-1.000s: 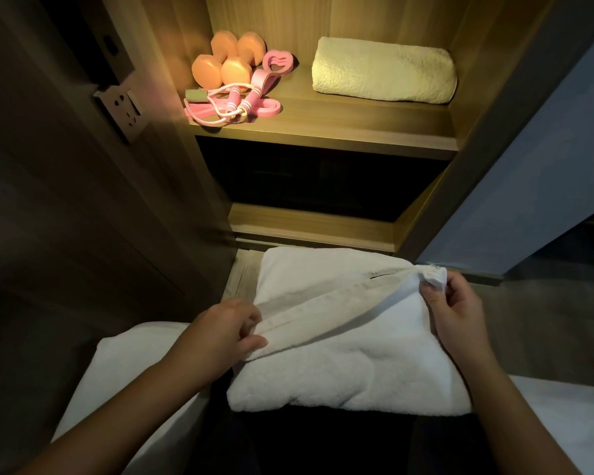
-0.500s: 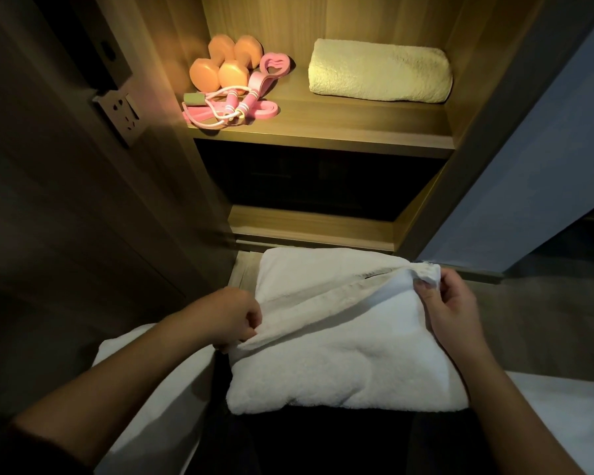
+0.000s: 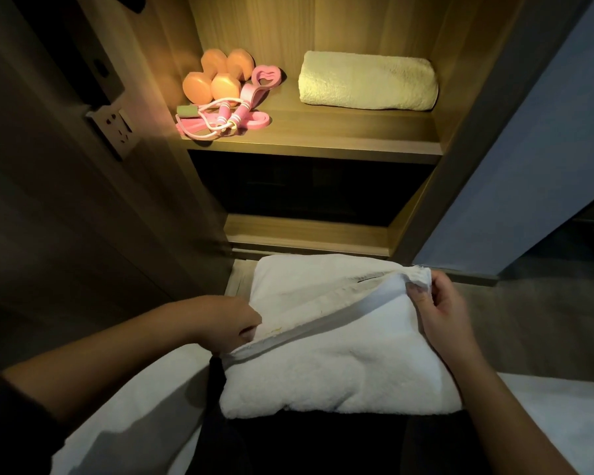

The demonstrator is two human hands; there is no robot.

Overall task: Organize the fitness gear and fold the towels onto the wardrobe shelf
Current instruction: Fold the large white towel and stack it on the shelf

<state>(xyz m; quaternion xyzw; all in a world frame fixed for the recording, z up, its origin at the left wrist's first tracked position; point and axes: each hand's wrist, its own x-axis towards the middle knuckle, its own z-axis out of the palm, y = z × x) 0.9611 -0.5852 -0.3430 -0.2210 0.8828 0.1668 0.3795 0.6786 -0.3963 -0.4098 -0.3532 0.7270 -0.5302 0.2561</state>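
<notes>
A white towel (image 3: 336, 368) lies part-folded on my lap in front of the wardrobe. My left hand (image 3: 227, 323) grips the towel's hem at its left edge. My right hand (image 3: 439, 310) pinches the upper right corner, so a folded band runs diagonally between both hands. On the lit wardrobe shelf (image 3: 323, 137) sit two orange dumbbells (image 3: 216, 78), a pink jump rope (image 3: 220, 120) tangled with a pink resistance band (image 3: 254, 94), and a rolled cream towel (image 3: 367, 80) at the right.
A wall socket (image 3: 115, 128) is mounted on the dark panel left of the wardrobe. Below the shelf is a dark compartment (image 3: 306, 186) above a lower wooden ledge (image 3: 306, 231). A blue-grey door panel (image 3: 535, 159) stands at the right. White bedding (image 3: 127, 426) lies at both sides of my lap.
My left hand has drawn back to the left along the towel's edge, tightening the diagonal fold. My right hand keeps its pinch on the corner, nearly in place.
</notes>
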